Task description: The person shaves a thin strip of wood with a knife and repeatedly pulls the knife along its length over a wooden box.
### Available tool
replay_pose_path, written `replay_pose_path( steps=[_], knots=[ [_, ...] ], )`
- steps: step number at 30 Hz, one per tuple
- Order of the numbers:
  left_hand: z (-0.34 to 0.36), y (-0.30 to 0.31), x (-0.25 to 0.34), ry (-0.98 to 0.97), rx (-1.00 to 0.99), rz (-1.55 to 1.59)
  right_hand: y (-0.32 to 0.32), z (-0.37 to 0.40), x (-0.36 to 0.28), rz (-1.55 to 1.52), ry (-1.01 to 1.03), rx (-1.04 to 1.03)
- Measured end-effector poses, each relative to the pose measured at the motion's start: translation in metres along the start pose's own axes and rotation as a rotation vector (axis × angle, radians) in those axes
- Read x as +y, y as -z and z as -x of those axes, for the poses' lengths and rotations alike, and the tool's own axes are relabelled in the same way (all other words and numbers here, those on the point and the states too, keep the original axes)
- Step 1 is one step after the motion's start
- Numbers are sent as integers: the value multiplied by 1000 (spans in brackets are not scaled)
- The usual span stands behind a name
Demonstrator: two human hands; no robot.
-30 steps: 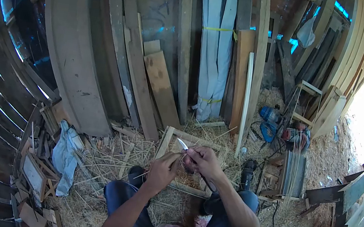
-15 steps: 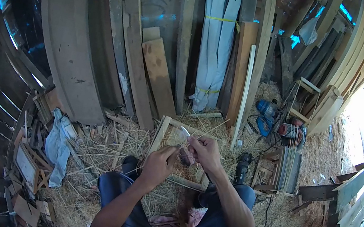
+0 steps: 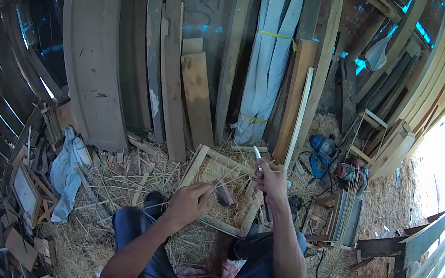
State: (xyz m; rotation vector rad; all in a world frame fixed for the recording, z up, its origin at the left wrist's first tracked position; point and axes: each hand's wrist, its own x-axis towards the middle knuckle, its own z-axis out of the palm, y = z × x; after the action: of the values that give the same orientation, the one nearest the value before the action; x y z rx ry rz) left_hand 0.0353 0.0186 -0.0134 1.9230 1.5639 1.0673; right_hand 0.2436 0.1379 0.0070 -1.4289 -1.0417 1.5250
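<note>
My right hand (image 3: 273, 181) is closed round the handle of a knife, whose pale curved blade (image 3: 257, 152) points up and away from me. To its left, my left hand (image 3: 189, 199) pinches what looks like a thin wooden strip (image 3: 217, 183); its far end is lost against the straw-coloured litter. Between and below the hands a rectangular wooden frame (image 3: 188, 175) lies on the ground in front of my knees. Inside it rests a small dark reddish block (image 3: 223, 193), close to the left fingertips.
Thin strips and shavings (image 3: 116, 177) cover the floor. Boards (image 3: 198, 91) lean against the wall ahead. A blue power tool (image 3: 322, 150) and a red one (image 3: 353, 174) sit at the right, beside a bundle of thin strips (image 3: 345, 218). A pale cloth (image 3: 67, 175) lies left.
My hands have moved apart. The right hand with the knife went right, and the left hand shifted slightly left. The block in the frame shows more clearly now. The view has shifted a little.
</note>
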Motion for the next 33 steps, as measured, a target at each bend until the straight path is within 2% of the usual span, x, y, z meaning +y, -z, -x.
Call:
replay_pose_path(
  steps=[3,5,6,8,9,10,11,13,15,16,18,21,22,29,31,33],
  knots=[
    [3,0,4,2,-6,-4,24,-27,16,47,111,42],
    [6,7,3,5,-6,-3,48,-44,21,546,398,375],
    [8,17,-2,52,32,41,67,-45,16,544,396,378],
    [5,27,-6,93,77,75,90,-47,2,15,280,301],
    [2,29,-7,150,58,68,81,-40,0,11,285,292],
    [-1,28,-7,209,39,67,71,-28,5,51,210,132],
    [-3,22,-9,214,38,67,59,-12,7,92,127,-22],
    [-7,6,-15,131,115,83,16,18,4,-22,22,-241],
    [-13,0,-15,82,140,106,-23,41,1,-15,49,-390],
    [-15,-2,-14,25,162,132,-33,42,7,-22,43,-388],
    [-14,-6,-7,26,168,106,-44,38,22,-78,84,-523],
    [-12,-5,0,35,154,100,-42,31,28,-113,148,-499],
    [-11,-5,2,49,131,118,-40,30,25,-53,233,-434],
    [-12,-10,-4,-4,58,65,-39,39,21,-65,172,-484],
    [-11,-7,-2,48,77,148,-32,28,25,-77,171,-475],
    [-9,0,0,108,21,172,-20,16,18,-37,169,-354]
  ],
)
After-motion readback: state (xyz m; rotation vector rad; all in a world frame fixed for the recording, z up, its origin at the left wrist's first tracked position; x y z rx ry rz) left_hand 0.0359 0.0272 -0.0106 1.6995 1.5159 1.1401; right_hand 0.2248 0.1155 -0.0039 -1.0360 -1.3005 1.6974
